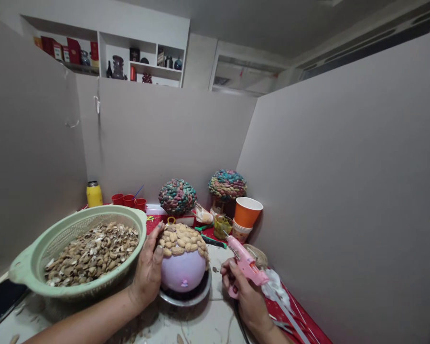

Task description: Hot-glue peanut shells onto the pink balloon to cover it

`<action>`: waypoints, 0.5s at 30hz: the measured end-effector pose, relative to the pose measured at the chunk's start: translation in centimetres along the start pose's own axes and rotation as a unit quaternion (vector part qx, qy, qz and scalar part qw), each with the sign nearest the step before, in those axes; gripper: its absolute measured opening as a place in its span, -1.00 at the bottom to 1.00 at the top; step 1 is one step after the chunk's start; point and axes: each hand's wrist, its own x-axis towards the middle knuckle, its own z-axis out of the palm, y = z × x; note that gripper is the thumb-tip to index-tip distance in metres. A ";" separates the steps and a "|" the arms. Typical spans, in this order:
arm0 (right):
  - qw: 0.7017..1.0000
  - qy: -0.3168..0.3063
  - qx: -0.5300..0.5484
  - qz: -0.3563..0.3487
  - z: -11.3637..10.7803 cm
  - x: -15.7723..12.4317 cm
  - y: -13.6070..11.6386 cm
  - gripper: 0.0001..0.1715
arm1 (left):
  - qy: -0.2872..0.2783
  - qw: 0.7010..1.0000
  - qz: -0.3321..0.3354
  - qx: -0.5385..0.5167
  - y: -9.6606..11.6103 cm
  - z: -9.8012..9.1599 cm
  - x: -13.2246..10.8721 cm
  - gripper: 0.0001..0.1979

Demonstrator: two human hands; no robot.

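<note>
A lilac balloon (182, 273) rests in a metal bowl (188, 303), its knot facing me. Peanut shells (182, 240) cover its upper part in a close layer, leaving the lower front bare. My left hand (149, 267) lies with straight fingers along the balloon's left side, touching the shells. In my right hand (241, 291) is a pink hot glue gun (247, 263), its nozzle pointing up and away, apart from the balloon. A clear glue stick (288, 313) sticks out of its back end, and a dark cord hangs below the grip.
Left stands a green colander (26, 267) of loose shells. Behind are a yellow bottle (94, 195), red cups (129, 200) and two painted shell-covered domes (178, 196) (227, 184). An orange paper cup (247, 212) and a glass bowl (222, 227) stand back right. Grey partitions (165, 129) enclose the table.
</note>
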 end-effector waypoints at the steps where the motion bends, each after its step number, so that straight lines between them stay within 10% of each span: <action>1: 1.000 0.001 0.000 -0.001 0.0 0.0 -0.1 -0.35 | 0.000 1.000 0.001 -0.004 -0.1 0.0 0.0 -0.47; 15: 1.000 0.000 0.006 -0.004 0.6 -0.5 -0.3 -0.39 | 0.048 0.991 0.013 -0.120 5.3 -0.8 1.3 -0.51</action>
